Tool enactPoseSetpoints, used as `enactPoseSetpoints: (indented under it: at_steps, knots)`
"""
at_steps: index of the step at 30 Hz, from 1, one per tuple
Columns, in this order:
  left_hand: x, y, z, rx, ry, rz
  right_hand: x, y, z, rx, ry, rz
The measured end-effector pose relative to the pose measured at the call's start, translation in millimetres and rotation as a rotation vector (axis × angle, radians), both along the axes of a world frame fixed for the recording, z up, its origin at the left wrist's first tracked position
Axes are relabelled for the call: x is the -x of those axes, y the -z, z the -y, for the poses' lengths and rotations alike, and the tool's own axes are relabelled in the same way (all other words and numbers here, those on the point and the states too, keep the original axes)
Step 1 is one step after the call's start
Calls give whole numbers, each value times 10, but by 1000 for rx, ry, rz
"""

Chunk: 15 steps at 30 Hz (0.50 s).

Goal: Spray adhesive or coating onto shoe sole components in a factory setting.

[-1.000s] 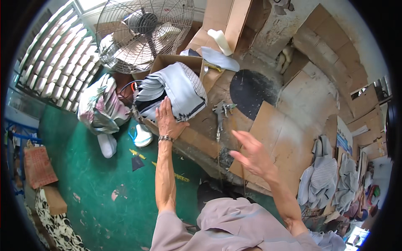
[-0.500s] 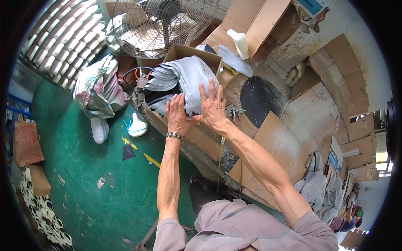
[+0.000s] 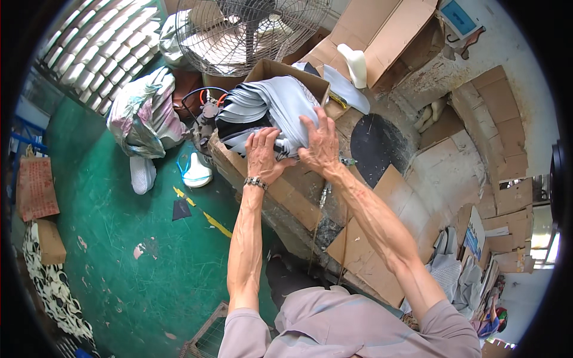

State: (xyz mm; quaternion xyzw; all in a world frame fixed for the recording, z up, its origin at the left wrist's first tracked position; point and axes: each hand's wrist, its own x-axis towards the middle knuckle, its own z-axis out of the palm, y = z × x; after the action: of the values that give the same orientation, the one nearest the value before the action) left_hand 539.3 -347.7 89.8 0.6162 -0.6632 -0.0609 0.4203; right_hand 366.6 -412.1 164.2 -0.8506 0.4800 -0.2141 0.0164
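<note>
A thick stack of light grey sheet pieces (image 3: 285,106), curved over in layers, fills a cardboard box (image 3: 315,87). My right hand (image 3: 320,143) rests on the right front of the stack with its fingers spread and stretched out. Against its near edge, beside some black-and-white material, lies my left hand (image 3: 266,155), fingers extended and a bracelet on the wrist. The thumbs point toward each other, close together. Neither hand is visibly wrapped round a piece, though the fingertips partly hide the edges they touch. Darker pieces show under the grey layers.
Behind the box stands a large wire fan (image 3: 253,30). A stuffed plastic bag (image 3: 146,113) and a white shoe-shaped form (image 3: 196,171) are on the green floor (image 3: 149,262) at left. Cardboard sheets (image 3: 382,203), a black round patch (image 3: 379,146) and a white foot form (image 3: 353,64) lie at right.
The view has shifted slightly, so the box and fan appear further right. My hands stay at the stack; the right fingers sit a little lower on it, and the left fingers look more bent.
</note>
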Motion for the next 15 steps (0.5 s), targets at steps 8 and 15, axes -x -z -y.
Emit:
enactPoseSetpoints:
  at_steps: [8,15]
  knots:
    - [22,-244,262,138,-27,-160,-91,-745,418,17,-165,-115]
    - [170,-331,353,72,-82,-119,-51,-684,637,89,-156,-215]
